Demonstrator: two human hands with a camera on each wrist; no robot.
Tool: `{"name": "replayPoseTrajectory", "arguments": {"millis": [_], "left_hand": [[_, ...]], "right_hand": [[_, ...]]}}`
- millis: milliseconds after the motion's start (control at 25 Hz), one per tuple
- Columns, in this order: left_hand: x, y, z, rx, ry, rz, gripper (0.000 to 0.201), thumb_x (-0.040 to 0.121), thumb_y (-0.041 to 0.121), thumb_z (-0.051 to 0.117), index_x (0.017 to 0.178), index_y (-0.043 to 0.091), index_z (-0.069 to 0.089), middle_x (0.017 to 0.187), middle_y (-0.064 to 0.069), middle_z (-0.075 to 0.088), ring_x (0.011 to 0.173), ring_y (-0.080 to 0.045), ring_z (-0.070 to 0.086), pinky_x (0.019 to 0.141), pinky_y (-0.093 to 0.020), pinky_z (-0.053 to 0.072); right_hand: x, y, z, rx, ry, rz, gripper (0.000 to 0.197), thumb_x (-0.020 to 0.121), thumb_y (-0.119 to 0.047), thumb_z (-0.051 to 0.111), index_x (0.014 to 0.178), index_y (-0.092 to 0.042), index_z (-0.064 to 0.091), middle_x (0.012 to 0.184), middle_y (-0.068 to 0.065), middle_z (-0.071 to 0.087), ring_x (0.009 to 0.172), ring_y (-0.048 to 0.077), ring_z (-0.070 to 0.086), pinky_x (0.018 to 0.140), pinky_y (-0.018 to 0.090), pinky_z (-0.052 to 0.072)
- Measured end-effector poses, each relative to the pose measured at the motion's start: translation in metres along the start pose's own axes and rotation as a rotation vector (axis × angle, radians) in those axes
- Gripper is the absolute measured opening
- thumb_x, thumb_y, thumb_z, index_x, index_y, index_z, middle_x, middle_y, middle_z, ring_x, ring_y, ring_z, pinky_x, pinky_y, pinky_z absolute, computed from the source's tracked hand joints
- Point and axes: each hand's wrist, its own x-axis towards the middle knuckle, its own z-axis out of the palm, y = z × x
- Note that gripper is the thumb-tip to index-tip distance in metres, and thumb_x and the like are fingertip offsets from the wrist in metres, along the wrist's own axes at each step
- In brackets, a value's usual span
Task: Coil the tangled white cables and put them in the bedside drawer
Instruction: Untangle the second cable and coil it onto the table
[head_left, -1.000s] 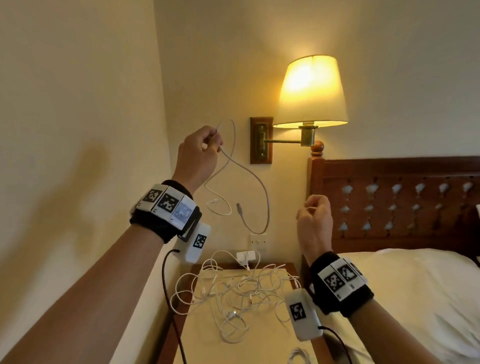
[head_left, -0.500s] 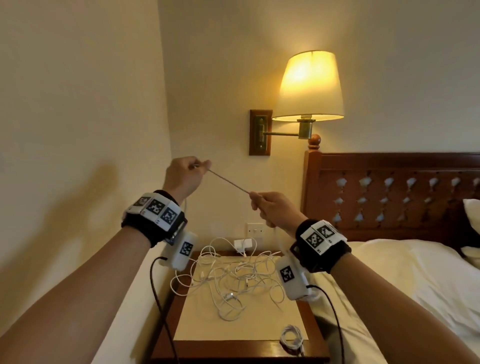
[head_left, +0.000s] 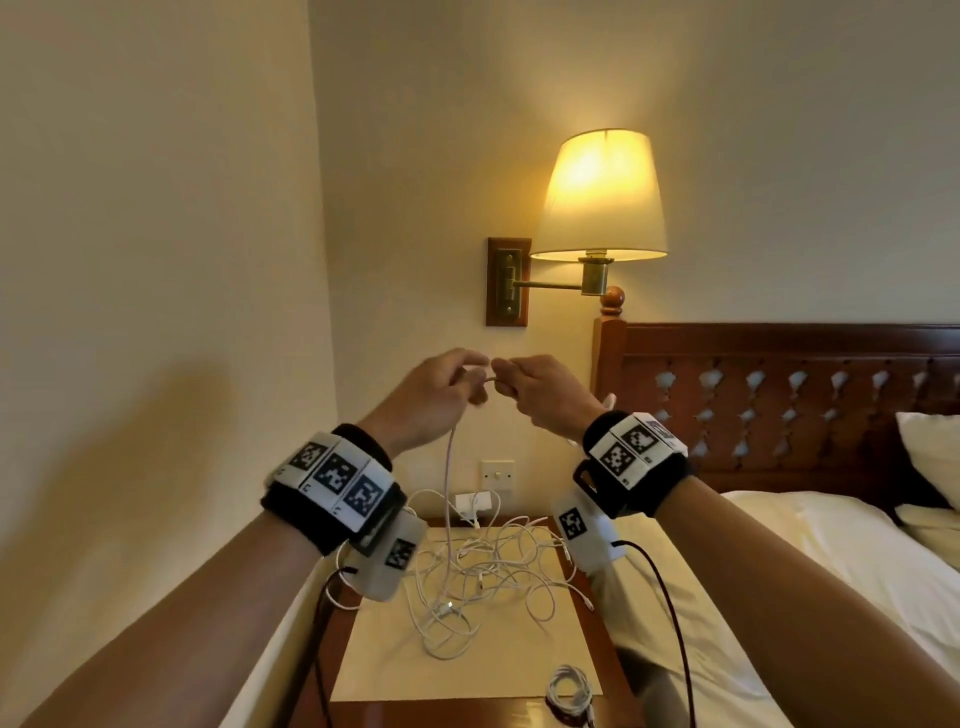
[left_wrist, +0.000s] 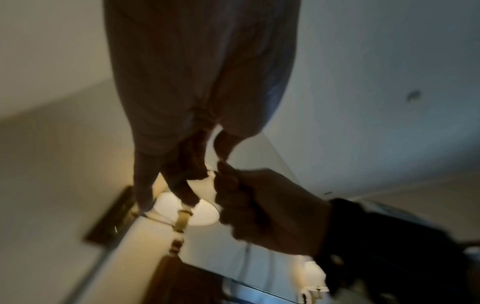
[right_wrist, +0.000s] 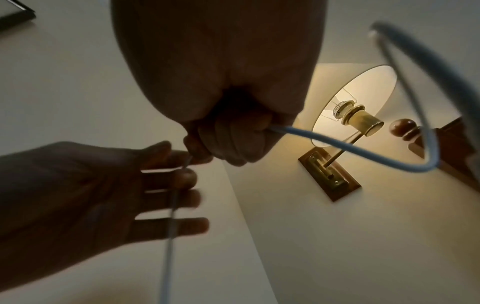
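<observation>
Both hands are raised in front of the wall and meet fingertip to fingertip. My left hand (head_left: 475, 371) pinches a white cable (head_left: 449, 467) that hangs straight down into the tangle of white cables (head_left: 488, 571) on the bedside table (head_left: 467, 714). My right hand (head_left: 501, 376) is closed in a fist round the same cable. In the right wrist view the white cable (right_wrist: 324, 139) leaves that fist and loops off to the right. One coiled cable (head_left: 569, 691) lies at the table's front right. The drawer is out of view.
A lit wall lamp (head_left: 602, 197) on a brass arm hangs just above and behind the hands. The wooden headboard (head_left: 779, 374) and bed (head_left: 779, 561) are to the right, and a wall runs close along the left. A white charger (head_left: 472, 503) sits in the wall socket behind the table.
My left hand came down from high up. The right hand took hold of the cable and pulled a stretch taut. Now the two hands have come together.
</observation>
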Motion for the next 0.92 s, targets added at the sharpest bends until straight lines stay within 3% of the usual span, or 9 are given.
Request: {"name": "replayPoseTrajectory", "arguments": {"millis": [80, 160, 240, 360, 440, 640, 800, 880, 920], "left_hand": [[-0.001, -0.003, 0.017, -0.024, 0.047, 0.04, 0.024, 0.101, 0.026, 0.048, 0.094, 0.014, 0.067, 0.069, 0.008, 0.057, 0.058, 0.002, 0.052, 0.062, -0.014, 0.042], [-0.001, -0.014, 0.019, 0.114, 0.186, 0.079, 0.026, 0.098, 0.025, 0.055, 0.076, 0.015, 0.067, 0.064, 0.009, 0.057, 0.053, 0.0, 0.049, 0.054, -0.009, 0.037], [0.0, -0.027, 0.008, 0.146, 0.311, 0.043, 0.027, 0.096, 0.023, 0.059, 0.07, 0.016, 0.065, 0.065, 0.007, 0.059, 0.057, -0.002, 0.05, 0.053, -0.004, 0.037], [-0.001, -0.044, -0.008, 0.188, 0.424, -0.058, 0.029, 0.095, 0.023, 0.06, 0.067, 0.016, 0.064, 0.066, 0.001, 0.063, 0.059, -0.01, 0.054, 0.056, -0.007, 0.038], [0.003, -0.056, -0.015, 0.17, 0.474, -0.14, 0.03, 0.095, 0.024, 0.06, 0.068, 0.013, 0.066, 0.073, -0.005, 0.068, 0.068, -0.018, 0.057, 0.067, -0.022, 0.042], [0.016, -0.065, -0.036, 0.094, 0.612, -0.219, 0.032, 0.095, 0.026, 0.057, 0.073, 0.006, 0.068, 0.083, -0.011, 0.071, 0.079, -0.026, 0.06, 0.075, -0.029, 0.045], [0.022, -0.063, -0.052, 0.017, 0.656, -0.289, 0.033, 0.097, 0.026, 0.053, 0.072, 0.009, 0.066, 0.082, -0.015, 0.068, 0.08, -0.033, 0.06, 0.072, -0.032, 0.044], [0.025, -0.051, -0.052, -0.085, 0.614, -0.333, 0.036, 0.1, 0.026, 0.048, 0.069, 0.011, 0.061, 0.065, -0.012, 0.058, 0.066, -0.033, 0.054, 0.065, -0.037, 0.047], [0.027, -0.043, -0.05, -0.181, 0.562, -0.35, 0.036, 0.102, 0.025, 0.044, 0.072, 0.011, 0.059, 0.061, -0.007, 0.05, 0.058, -0.029, 0.049, 0.057, -0.034, 0.044]], "right_hand": [[0.0, -0.002, 0.003, 0.092, -0.039, 0.075, 0.045, 0.102, -0.039, 0.041, 0.065, -0.016, 0.054, 0.052, -0.006, 0.041, 0.043, 0.007, 0.032, 0.044, 0.023, 0.028], [-0.003, 0.002, 0.003, 0.124, -0.07, 0.126, 0.046, 0.101, -0.04, 0.042, 0.063, -0.017, 0.053, 0.051, -0.007, 0.039, 0.04, 0.007, 0.03, 0.04, 0.021, 0.026], [-0.008, 0.012, -0.003, 0.167, -0.064, 0.174, 0.045, 0.101, -0.039, 0.043, 0.062, -0.018, 0.051, 0.05, -0.008, 0.037, 0.038, 0.006, 0.028, 0.038, 0.02, 0.023], [-0.019, 0.028, -0.011, 0.213, -0.057, 0.205, 0.044, 0.102, -0.039, 0.043, 0.062, -0.019, 0.049, 0.05, -0.008, 0.035, 0.04, 0.007, 0.026, 0.039, 0.021, 0.02], [-0.026, 0.036, -0.013, 0.238, -0.062, 0.23, 0.044, 0.101, -0.039, 0.044, 0.062, -0.02, 0.048, 0.05, -0.009, 0.033, 0.04, 0.007, 0.026, 0.039, 0.021, 0.02], [-0.036, 0.055, -0.027, 0.294, 0.013, 0.262, 0.046, 0.101, -0.037, 0.046, 0.058, -0.02, 0.044, 0.053, -0.005, 0.029, 0.042, 0.009, 0.023, 0.041, 0.023, 0.016], [-0.042, 0.079, -0.036, 0.298, 0.114, 0.331, 0.047, 0.099, -0.036, 0.049, 0.055, -0.02, 0.045, 0.05, -0.004, 0.032, 0.04, 0.011, 0.025, 0.04, 0.022, 0.018], [-0.042, 0.089, -0.035, 0.149, 0.208, 0.364, 0.047, 0.1, -0.034, 0.048, 0.056, -0.019, 0.049, 0.049, -0.005, 0.041, 0.043, 0.013, 0.037, 0.043, 0.025, 0.028], [-0.041, 0.092, -0.031, 0.035, 0.257, 0.355, 0.043, 0.101, -0.032, 0.047, 0.06, -0.018, 0.054, 0.055, -0.003, 0.05, 0.051, 0.017, 0.047, 0.051, 0.028, 0.037]]}}
